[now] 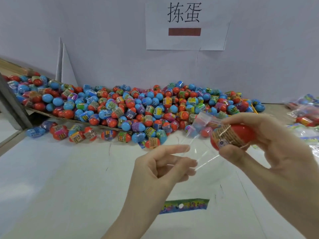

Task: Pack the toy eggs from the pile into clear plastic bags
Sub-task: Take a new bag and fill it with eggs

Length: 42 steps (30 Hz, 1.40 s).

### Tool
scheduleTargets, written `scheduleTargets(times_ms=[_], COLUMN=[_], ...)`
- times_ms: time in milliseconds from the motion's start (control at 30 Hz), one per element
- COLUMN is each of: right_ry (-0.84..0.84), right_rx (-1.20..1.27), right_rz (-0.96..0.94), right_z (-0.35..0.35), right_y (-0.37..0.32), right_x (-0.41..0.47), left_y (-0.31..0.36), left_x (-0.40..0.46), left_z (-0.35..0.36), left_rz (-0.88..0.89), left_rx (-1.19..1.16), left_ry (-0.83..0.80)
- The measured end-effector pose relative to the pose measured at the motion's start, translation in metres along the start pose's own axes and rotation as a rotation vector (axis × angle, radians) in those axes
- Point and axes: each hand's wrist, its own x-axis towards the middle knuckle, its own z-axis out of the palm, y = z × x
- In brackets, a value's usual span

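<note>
Clear plastic is what both hands are busy with in the head view, the only view there is. The left hand [160,168] pinches one edge of a clear bag [200,152] between thumb and forefinger, its other fingers loosely curled. The right hand [269,149] has its fingers curled round a red egg [231,137] with a printed band, held at the bag's mouth; whether its tip is already inside I cannot tell.

Most of the job looks undone: the pile of eggs [138,107], red and blue, lies thick along the wall across the white table [60,178]. At the right edge a few filled bags [305,116] lie together, blurred, so some packing seems finished. A printed card strip [184,205] lies on the table near the wrists.
</note>
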Motion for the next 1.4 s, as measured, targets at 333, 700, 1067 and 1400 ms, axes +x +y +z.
scheduleTargets(times_ms=[333,700,1067,1400], right_ry=[0.216,-0.004,-0.206,-0.243], right_rx=[0.043,0.039,0.067,0.172], right_rz=[0.192,0.145,0.239,0.274], right_z=[0.001,-0.009,-0.011,-0.005], right_y=[0.013,0.010,0.012,0.012], right_x=[-0.003,0.002,0.004,0.004], left_y=[-0.002,-0.013,-0.018,-0.018], left_x=[-0.009,-0.011,-0.014,-0.011], left_z=[0.004,0.005,0.011,0.004], left_rz=[0.035,0.053,0.092,-0.003], left_rx=[0.022,0.032,0.145,0.118], left_ry=[-0.022,-0.065,-0.060,-0.144])
